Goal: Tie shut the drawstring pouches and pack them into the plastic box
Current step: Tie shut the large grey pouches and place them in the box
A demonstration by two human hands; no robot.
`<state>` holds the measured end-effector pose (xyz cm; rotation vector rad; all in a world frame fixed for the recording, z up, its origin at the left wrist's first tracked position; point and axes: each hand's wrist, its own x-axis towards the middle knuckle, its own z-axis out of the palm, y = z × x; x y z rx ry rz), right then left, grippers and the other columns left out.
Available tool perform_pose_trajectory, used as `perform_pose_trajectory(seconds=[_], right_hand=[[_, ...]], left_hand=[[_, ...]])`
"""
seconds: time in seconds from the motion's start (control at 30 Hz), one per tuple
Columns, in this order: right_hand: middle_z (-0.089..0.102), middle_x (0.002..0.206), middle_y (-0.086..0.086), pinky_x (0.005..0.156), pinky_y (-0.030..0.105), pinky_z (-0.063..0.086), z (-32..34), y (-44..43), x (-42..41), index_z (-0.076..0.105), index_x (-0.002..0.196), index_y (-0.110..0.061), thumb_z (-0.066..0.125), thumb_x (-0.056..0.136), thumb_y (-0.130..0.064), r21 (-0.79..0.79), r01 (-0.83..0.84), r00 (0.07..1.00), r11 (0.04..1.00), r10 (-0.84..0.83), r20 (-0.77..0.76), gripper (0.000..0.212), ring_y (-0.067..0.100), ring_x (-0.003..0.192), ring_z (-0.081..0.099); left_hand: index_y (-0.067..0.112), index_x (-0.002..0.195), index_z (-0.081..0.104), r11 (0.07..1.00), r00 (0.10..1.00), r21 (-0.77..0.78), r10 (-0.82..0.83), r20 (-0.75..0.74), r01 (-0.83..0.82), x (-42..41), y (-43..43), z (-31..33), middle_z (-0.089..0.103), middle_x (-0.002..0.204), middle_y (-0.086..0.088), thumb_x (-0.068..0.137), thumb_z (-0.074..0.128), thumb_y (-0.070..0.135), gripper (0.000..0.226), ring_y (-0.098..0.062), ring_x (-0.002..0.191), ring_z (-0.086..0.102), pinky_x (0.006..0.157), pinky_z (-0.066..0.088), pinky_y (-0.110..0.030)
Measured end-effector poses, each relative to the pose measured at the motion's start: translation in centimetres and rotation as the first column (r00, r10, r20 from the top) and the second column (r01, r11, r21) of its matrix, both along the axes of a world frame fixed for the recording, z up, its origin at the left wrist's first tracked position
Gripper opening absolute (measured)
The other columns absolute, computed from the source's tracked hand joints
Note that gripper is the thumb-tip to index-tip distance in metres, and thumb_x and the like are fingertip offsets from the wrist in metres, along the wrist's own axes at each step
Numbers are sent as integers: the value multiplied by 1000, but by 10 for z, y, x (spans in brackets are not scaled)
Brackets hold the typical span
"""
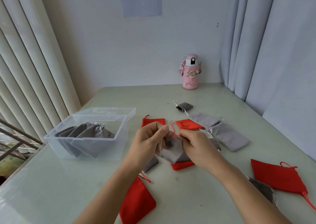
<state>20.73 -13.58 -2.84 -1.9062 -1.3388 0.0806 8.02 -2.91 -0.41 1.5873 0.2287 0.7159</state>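
Centre frame: left hand [150, 136] and right hand [196, 143] both pinch the mouth of a grey pouch [171, 150] held above the table [51, 181]. Plastic box [82, 138] at left centre (grey pouches inside, lid open). Red pouches [136, 201] lie scattered around.

Soft daylight from the left; wide-angle bending at edges.

Both bare arms reach forward and meet at the grey pouch [171, 151]. The left hand [147, 139] pinches its top from the left side, fingers curled. The right hand [196, 144] pinches its top from the right side.
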Motion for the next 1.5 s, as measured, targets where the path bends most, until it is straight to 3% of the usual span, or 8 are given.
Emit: perform_pose_trajectory(seconds=[0.13, 0.23, 0.33, 0.43, 0.73, 0.97, 1.17, 1.5], right_hand=[[52, 59, -14, 61, 17, 37, 12, 3, -7, 49, 70, -13, 44, 100, -12, 191, 18, 924, 981, 57, -378, 31, -2, 60, 43], [50, 60, -9, 58, 18, 35, 16, 3, -12, 50, 67, -12, 43, 100, -15, 301, 34, 693, 953, 194, -695, 33, 7, 59, 43], [52, 66, 1, 56, 16, 37, 16, 2, -13, 66, 73, -9, 52, 91, -19, 352, 24, 498, 936, 294, -816, 25, 9, 57, 45], [66, 83, 8, 80, 24, 49, 15, 2, -12, 76, 82, -9, 74, 76, -25, 411, -34, 396, 911, 390, -832, 17, 16, 81, 62], [64, 88, 10, 82, 17, 45, 13, 2, -16, 78, 86, -19, 68, 74, -22, 428, -42, 733, 903, 319, -601, 16, 11, 86, 59], [51, 76, -19, 81, 13, 40, 16, 0, -10, 76, 87, -40, 68, 74, -27, 367, -65, 893, 928, 218, -394, 20, 3, 81, 50], [46, 82, -11, 76, 11, 41, 23, -6, -11, 75, 94, -39, 62, 82, -26, 301, -180, 905, 937, 277, -322, 22, 2, 83, 50], [71, 72, 8, 69, 23, 55, 27, -12, -3, 70, 71, -12, 79, 59, -20, 361, -138, 789, 922, 323, -523, 17, 16, 70, 67]], left_hand=[[6, 77, 57, 997, 1000, -79, 26, 13, -25, 3, 4, -2, 64, 69, -3, 96, 44, 20, 26, -8, 43, 33, 42, 27, -17], [8, 80, 57, 993, 998, -115, 40, 42, -35, 4, 4, -4, 60, 66, -2, 98, 42, 16, 26, -9, 43, 30, 41, 28, -18], [5, 82, 58, 988, 998, -149, 52, 42, -45, 5, 2, -3, 56, 59, 1, 98, 41, 15, 26, -7, 40, 27, 40, 23, -17], [3, 80, 59, 985, 997, -160, 72, 39, -65, 4, 3, -2, 53, 56, 1, 98, 43, 14, 26, -5, 37, 31, 38, 25, -16], [10, 76, 70, 999, 997, -17, 50, -66, -52, 1, 6, -3, 60, 56, 3, 91, 55, 15, 22, -10, 42, 39, 44, 33, -16], [1, 78, 64, 990, 988, -48, -139, -66, 136, 2, -2, -8, 61, 64, -2, 96, 48, 5, 24, -10, 50, 50, 56, 40, -19], [3, 70, 72, 985, 988, -73, -155, -13, 154, 1, 2, -7, 63, 61, -4, 76, 73, 16, 15, -9, 48, 44, 49, 37, -15], [15, 60, 73, 988, 987, 45, -145, -72, 149, 0, 2, -5, 64, 55, 1, 72, 68, 20, 13, -7, 43, 41, 46, 36, -14]])
